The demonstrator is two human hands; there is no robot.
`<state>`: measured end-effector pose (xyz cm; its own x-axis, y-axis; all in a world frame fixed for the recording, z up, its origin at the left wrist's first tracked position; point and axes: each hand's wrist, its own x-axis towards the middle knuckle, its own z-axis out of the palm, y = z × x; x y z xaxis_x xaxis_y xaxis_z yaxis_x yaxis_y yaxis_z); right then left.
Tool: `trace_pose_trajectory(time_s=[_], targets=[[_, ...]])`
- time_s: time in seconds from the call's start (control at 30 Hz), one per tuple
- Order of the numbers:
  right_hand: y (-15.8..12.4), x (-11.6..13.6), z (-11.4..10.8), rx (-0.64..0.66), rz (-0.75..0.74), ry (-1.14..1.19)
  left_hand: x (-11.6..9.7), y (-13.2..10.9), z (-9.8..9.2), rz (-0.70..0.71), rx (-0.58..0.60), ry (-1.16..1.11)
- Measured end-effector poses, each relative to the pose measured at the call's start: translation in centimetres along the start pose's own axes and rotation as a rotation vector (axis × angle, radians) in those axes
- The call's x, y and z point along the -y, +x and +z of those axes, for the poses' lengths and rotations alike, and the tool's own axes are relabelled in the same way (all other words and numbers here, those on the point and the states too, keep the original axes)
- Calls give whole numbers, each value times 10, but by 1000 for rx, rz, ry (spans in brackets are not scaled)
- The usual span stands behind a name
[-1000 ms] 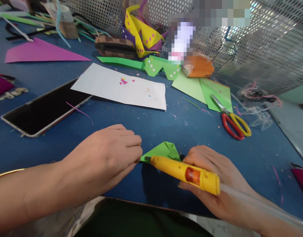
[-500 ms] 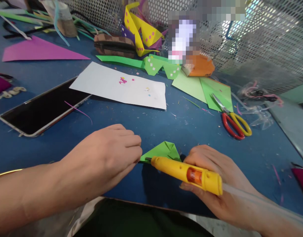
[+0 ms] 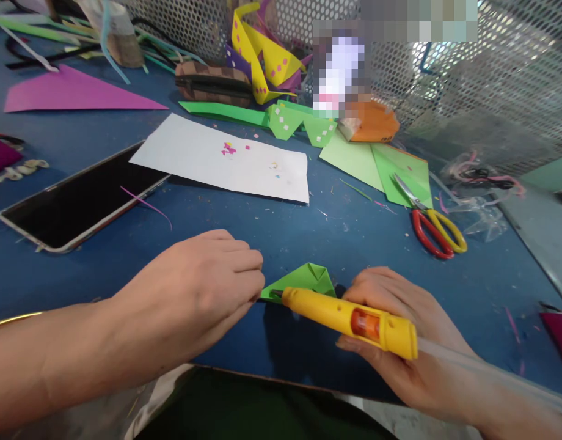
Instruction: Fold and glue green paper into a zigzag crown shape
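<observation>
A small folded piece of green paper is held near the table's front edge. My left hand pinches its left end, the fingertips hidden behind the knuckles. In my right hand is a yellow glue gun, gripped with the fingers behind its body and the thumb below. Its dark nozzle points left and lies at the paper's lower edge, close to my left fingers. A clear glue stick sticks out of the gun's back end across my right wrist. Any glue at the tip is too small to make out.
White paper with tiny scraps lies ahead, overlapping a phone. Scissors rest on the right by green sheets. Green paper glasses, a yellow paper piece and a checked pouch stand before a perforated metal screen.
The glue gun has shifted very slightly to the right with my right hand. My left hand and the green paper stay practically where they were.
</observation>
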<state>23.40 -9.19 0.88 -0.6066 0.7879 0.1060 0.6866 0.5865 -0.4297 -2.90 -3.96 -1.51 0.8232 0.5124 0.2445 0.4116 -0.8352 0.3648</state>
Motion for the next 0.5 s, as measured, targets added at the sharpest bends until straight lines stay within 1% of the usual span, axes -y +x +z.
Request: trace_pose_trajectory(time_s=[0.13, 0.3, 0.5], targets=[[-1, -1, -1, -12, -5, 14, 0, 1, 0, -2, -2, 5], [-1, -1, -2, 14, -11, -10, -2, 2, -3, 0, 5, 6], [3, 1, 2, -7, -32, -61, -2, 2, -3, -7, 3, 9]])
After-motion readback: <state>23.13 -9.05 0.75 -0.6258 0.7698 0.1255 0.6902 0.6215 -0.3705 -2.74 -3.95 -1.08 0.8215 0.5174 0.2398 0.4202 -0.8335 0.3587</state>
